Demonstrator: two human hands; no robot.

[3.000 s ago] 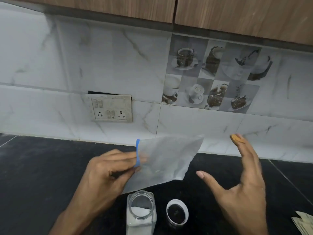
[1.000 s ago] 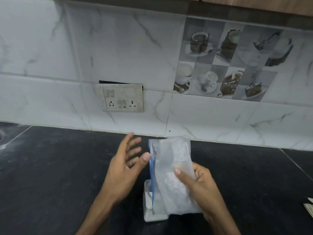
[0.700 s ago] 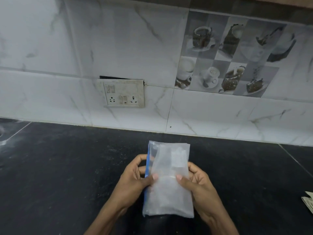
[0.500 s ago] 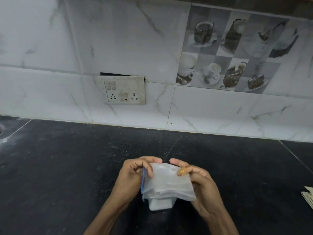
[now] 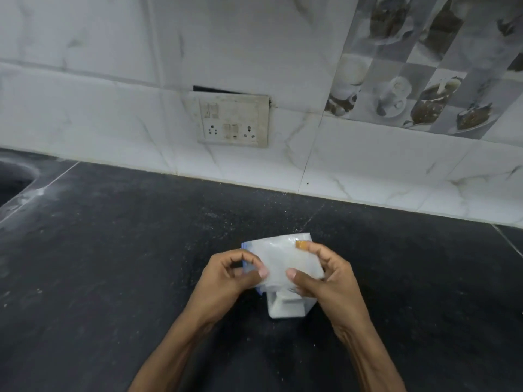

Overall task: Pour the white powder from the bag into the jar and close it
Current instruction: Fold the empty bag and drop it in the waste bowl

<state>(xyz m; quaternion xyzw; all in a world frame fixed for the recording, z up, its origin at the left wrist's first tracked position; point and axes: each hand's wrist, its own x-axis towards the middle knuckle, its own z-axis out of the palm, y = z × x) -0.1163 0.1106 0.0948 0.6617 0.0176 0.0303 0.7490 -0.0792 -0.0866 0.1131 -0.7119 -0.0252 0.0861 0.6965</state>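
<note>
A clear plastic bag (image 5: pixel 278 260) with a blue zip edge is folded into a small packet above the jar. My left hand (image 5: pixel 230 275) pinches its left side and my right hand (image 5: pixel 325 274) pinches its right side, thumbs on the near face. Below the bag stands the clear square jar (image 5: pixel 285 306) with white powder in its bottom; its mouth is hidden by the bag and my hands. The jar's lid is hidden from view.
The dark stone counter (image 5: pixel 113 264) spreads all around the jar. A sink cut-out (image 5: pixel 14 176) lies at the far left. A switch and socket plate (image 5: pixel 230 120) sits on the white tiled wall behind.
The flat bag has been folded down into a small packet between both hands. The head camera has tilted down and shifted, so the jar sits lower under the bag.
</note>
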